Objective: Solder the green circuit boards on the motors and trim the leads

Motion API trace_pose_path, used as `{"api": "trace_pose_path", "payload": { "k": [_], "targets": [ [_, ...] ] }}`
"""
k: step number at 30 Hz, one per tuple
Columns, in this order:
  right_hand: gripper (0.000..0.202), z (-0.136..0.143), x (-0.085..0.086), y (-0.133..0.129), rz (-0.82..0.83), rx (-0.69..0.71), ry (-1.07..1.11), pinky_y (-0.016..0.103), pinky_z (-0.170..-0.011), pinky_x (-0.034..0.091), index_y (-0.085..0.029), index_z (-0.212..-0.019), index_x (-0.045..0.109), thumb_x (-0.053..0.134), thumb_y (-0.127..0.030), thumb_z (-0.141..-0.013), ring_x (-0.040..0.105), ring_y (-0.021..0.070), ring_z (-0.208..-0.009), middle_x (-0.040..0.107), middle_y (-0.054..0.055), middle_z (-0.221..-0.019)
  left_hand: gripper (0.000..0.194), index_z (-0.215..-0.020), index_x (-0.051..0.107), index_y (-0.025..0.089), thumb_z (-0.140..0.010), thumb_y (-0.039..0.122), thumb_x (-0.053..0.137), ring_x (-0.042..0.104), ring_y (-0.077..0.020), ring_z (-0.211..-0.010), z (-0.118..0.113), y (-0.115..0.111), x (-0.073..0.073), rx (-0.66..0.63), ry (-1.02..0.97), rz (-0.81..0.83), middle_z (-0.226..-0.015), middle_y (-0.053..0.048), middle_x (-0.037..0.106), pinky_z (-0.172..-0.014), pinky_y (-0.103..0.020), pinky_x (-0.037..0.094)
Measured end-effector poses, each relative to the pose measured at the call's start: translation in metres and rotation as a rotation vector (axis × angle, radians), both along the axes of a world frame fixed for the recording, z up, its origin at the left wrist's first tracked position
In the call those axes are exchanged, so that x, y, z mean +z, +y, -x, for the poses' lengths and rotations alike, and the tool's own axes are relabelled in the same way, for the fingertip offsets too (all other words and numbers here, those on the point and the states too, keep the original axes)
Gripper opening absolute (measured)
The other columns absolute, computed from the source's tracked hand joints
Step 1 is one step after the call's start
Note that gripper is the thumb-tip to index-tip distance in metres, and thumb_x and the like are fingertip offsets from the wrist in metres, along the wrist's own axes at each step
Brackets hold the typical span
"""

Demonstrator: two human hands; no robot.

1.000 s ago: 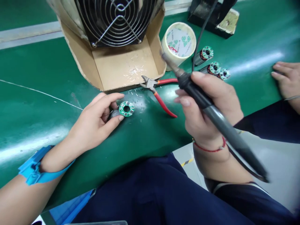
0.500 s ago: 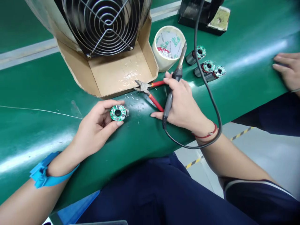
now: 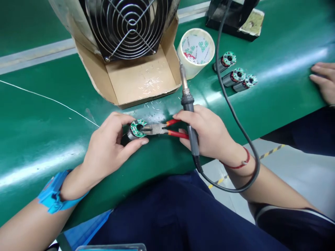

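My left hand [image 3: 110,143], with a blue wrist strap [image 3: 53,193], grips a small cylindrical motor part [image 3: 128,136] topped by a green ring-shaped circuit board [image 3: 135,129]. My right hand [image 3: 209,132] is wrapped round the red handles of the wire cutters [image 3: 157,129]. Their jaws are closed together at the right side of the board, by its central hole. A soldering iron [image 3: 192,134] also sits in my right hand, its tip pointing up and away near a cream tub. Its black cable [image 3: 239,129] loops over my wrist.
A wire-guarded fan [image 3: 132,29] stands in a cardboard tray [image 3: 141,87] with clipped wire bits. Beyond are a cream tub [image 3: 191,71], several similar motor parts [image 3: 231,78] and an iron stand with sponge [image 3: 251,24]. Another person's hand [image 3: 326,82] rests at the right.
The wire cutters have moved left and down from beside the tray to the circuit board, and their jaws have closed. The soldering iron has swung more upright. The motor part has tilted.
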State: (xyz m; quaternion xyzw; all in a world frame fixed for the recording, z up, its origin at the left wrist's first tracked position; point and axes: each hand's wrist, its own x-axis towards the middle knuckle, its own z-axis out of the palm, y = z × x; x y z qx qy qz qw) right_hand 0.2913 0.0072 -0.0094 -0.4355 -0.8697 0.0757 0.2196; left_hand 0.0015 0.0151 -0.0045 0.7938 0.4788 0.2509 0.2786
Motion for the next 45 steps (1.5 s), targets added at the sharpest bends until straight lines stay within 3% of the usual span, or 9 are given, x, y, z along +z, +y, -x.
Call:
{"api": "trace_pose_path", "payload": {
  "k": [11, 16, 20, 24, 29, 32, 36, 41, 45],
  "targets": [
    [0.03, 0.002, 0.007, 0.002, -0.04, 0.039, -0.099, 0.038, -0.065, 0.051, -0.015, -0.118, 0.065, 0.056, -0.022, -0.091, 0.06, 0.0268, -0.077, 0.065, 0.009, -0.086, 0.035, -0.119, 0.06, 0.024, -0.093, 0.039, 0.079, 0.069, -0.0195, -0.094, -0.001, 0.002, -0.004, -0.039, 0.026, -0.145, -0.106, -0.003, 0.069, -0.07, -0.029, 0.05],
    [0.023, 0.007, 0.01, -0.003, -0.104, 0.036, -0.154, 0.032, -0.059, 0.045, -0.014, -0.115, 0.068, 0.055, -0.022, -0.098, 0.056, 0.0212, -0.065, 0.062, 0.004, -0.075, 0.036, -0.118, 0.06, 0.023, -0.093, 0.042, 0.078, 0.064, -0.0154, -0.078, 0.0, 0.003, -0.007, -0.035, 0.014, -0.206, -0.106, -0.004, 0.068, -0.062, -0.028, 0.047],
    [0.024, 0.012, 0.008, -0.001, -0.102, -0.156, -0.144, 0.032, -0.062, 0.049, -0.015, -0.116, 0.068, 0.058, -0.031, -0.101, 0.063, 0.0213, -0.072, 0.068, 0.005, -0.081, 0.041, -0.121, 0.062, 0.024, -0.09, 0.041, 0.083, 0.05, -0.0077, -0.059, 0.002, 0.002, -0.011, 0.043, -0.104, -0.066, -0.102, 0.0, 0.064, -0.053, -0.024, 0.042],
    [0.038, 0.017, -0.001, 0.011, -0.124, -0.371, -0.169, 0.039, -0.069, 0.052, -0.013, -0.127, 0.065, 0.057, -0.04, -0.101, 0.067, 0.0284, -0.082, 0.072, 0.011, -0.094, 0.047, -0.132, 0.06, 0.026, -0.092, 0.041, 0.08, 0.059, -0.0106, -0.067, 0.003, 0.001, -0.014, 0.044, -0.22, 0.039, -0.102, -0.002, 0.065, -0.055, -0.023, 0.044],
    [0.049, 0.018, -0.012, 0.023, -0.123, -0.337, -0.053, 0.048, -0.086, 0.055, -0.013, -0.128, 0.064, 0.06, -0.052, -0.098, 0.068, 0.0345, -0.102, 0.074, 0.018, -0.117, 0.046, -0.139, 0.064, 0.027, -0.096, 0.04, 0.074, 0.058, -0.0109, -0.066, 0.012, 0.007, -0.005, 0.024, -0.182, -0.04, -0.095, -0.002, 0.067, -0.058, -0.024, 0.047],
    [0.038, 0.017, -0.013, 0.028, -0.157, -0.344, 0.041, 0.044, -0.082, 0.055, -0.015, -0.123, 0.067, 0.056, -0.045, -0.102, 0.07, 0.0318, -0.095, 0.077, 0.015, -0.108, 0.037, -0.124, 0.072, 0.024, -0.092, 0.042, 0.077, 0.064, -0.0124, -0.075, 0.033, 0.031, 0.001, 0.211, -0.216, -0.182, -0.093, 0.0, 0.07, -0.067, -0.026, 0.052],
    [0.034, 0.014, -0.011, 0.029, -0.123, -0.46, 0.196, 0.038, -0.076, 0.057, -0.018, -0.127, 0.069, 0.049, -0.039, -0.108, 0.075, 0.0251, -0.083, 0.081, 0.01, -0.103, 0.033, -0.119, 0.069, 0.017, -0.09, 0.033, 0.072, 0.07, -0.0148, -0.091, 0.065, 0.1, -0.001, 0.605, -0.194, -0.204, -0.106, -0.003, 0.075, -0.084, -0.031, 0.056],
    [0.043, 0.009, -0.017, 0.026, -0.057, -0.539, 0.288, 0.037, -0.078, 0.062, -0.019, -0.135, 0.067, 0.049, -0.046, -0.107, 0.081, 0.0266, -0.092, 0.082, 0.013, -0.118, 0.044, -0.128, 0.067, 0.012, -0.085, 0.019, 0.072, 0.067, -0.0255, -0.122, 0.067, 0.198, -0.008, 0.721, 0.067, -0.087, -0.129, -0.012, 0.073, -0.107, -0.037, 0.052],
    [0.043, 0.0, -0.023, 0.027, -0.114, -0.507, 0.233, 0.037, -0.081, 0.064, -0.018, -0.131, 0.07, 0.049, -0.046, -0.107, 0.082, 0.028, -0.095, 0.082, 0.014, -0.118, 0.044, -0.132, 0.067, 0.011, -0.089, 0.021, 0.067, 0.066, -0.0354, -0.131, 0.048, 0.233, -0.011, 0.782, 0.139, -0.046, -0.134, -0.019, 0.072, -0.114, -0.046, 0.05]
  ]
}}
